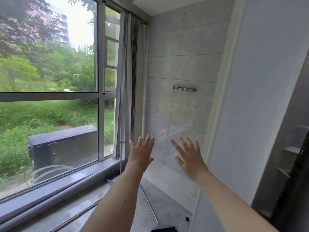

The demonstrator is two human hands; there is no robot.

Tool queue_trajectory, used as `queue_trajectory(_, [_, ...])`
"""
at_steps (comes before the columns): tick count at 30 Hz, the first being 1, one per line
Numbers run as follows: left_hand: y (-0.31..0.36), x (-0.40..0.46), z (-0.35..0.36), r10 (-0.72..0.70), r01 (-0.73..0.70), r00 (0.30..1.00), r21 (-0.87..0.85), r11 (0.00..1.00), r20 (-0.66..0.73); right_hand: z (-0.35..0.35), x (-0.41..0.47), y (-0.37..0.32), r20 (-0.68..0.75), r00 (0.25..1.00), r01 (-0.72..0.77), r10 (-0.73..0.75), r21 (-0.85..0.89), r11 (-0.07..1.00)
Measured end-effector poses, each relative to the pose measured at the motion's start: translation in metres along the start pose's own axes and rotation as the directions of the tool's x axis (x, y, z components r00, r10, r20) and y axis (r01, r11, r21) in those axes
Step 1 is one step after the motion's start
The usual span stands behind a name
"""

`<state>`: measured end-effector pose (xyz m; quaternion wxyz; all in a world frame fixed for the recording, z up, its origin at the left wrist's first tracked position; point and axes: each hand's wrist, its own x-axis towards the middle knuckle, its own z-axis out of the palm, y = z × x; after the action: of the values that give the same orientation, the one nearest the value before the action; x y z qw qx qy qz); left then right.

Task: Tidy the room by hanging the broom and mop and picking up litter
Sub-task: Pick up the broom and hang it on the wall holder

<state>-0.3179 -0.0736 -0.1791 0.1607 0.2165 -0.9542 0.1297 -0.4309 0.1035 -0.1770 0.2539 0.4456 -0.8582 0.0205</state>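
My left hand [140, 152] and my right hand [189, 155] are both raised in front of me, fingers spread, holding nothing. A metal hook rail [184, 89] with several hooks is fixed to the grey tiled wall, well above and beyond both hands. Below my left forearm a thin metal handle [149, 204] lies slanted across the floor. Another metal pole [120, 158] stands upright in the corner by the curtain, its lower end hidden behind my left arm. A third long handle [75, 216] lies along the floor by the window sill. No broom or mop head is clearly visible.
A large window [50, 96] with a grey sill fills the left side. A grey curtain [128, 81] hangs in the corner. A white wall panel [250, 97] and a dark door frame [292, 148] stand on the right. A small dark object [187, 219] lies on the floor.
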Motion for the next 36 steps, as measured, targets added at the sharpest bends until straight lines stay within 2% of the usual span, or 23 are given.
queue_trajectory(12, [-0.014, 0.13, 0.115, -0.009, 0.019, 0.991, -0.071, 0.997, 0.133, 0.136, 0.117, 0.035, 0.13, 0.99, 0.052, -0.056, 0.031, 0.998])
queue_trajectory(20, [-0.079, 0.243, 0.207, 0.001, 0.023, 0.983, -0.129, 0.991, 0.182, 0.238, 0.229, 0.024, 0.266, 0.963, 0.019, -0.04, 0.079, 0.997])
queue_trajectory(27, [-0.119, 0.33, 0.285, 0.033, 0.01, 0.963, -0.159, 0.987, 0.268, 0.317, 0.316, 0.032, 0.308, 0.951, -0.032, -0.012, 0.138, 0.99])
queue_trajectory(36, [-0.12, 0.45, 0.443, 0.108, -0.064, 0.895, -0.114, 0.991, 0.434, 0.483, 0.417, 0.064, 0.43, 0.903, -0.095, -0.028, 0.263, 0.96])
